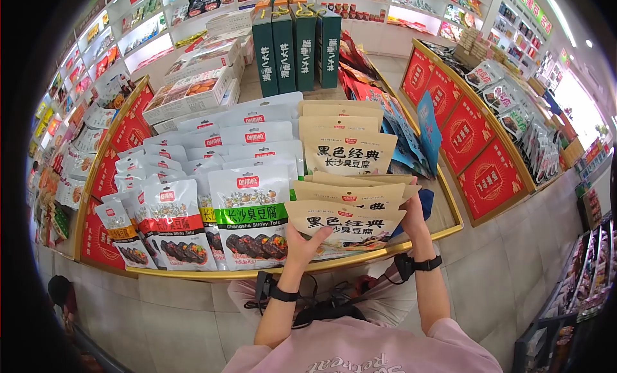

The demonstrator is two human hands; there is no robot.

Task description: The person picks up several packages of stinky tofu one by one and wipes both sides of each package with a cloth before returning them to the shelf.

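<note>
My left hand (pixel 304 246) grips the lower left edge of the front beige stinky tofu pouch (pixel 360 224), its thumb across the printed face. At the right side of the same group, my right hand (pixel 416 213) holds the edges of the beige pouches just behind, with its fingers partly hidden by them. This front group leans in a stack at the display's near edge. Behind it stands another row of beige pouches (pixel 347 151). Close to my left hand is a silver pouch with a green band (pixel 250 215), and left of that a silver pouch with a red band (pixel 177 225).
The display table has a raised golden rim (pixel 443 230). Dark green boxes (pixel 305 48) stand at the back, near stacked white boxes (pixel 193 93). Blue packets (pixel 405 138) lean on the right. Another red-panelled display (pixel 459 135) stands across the aisle.
</note>
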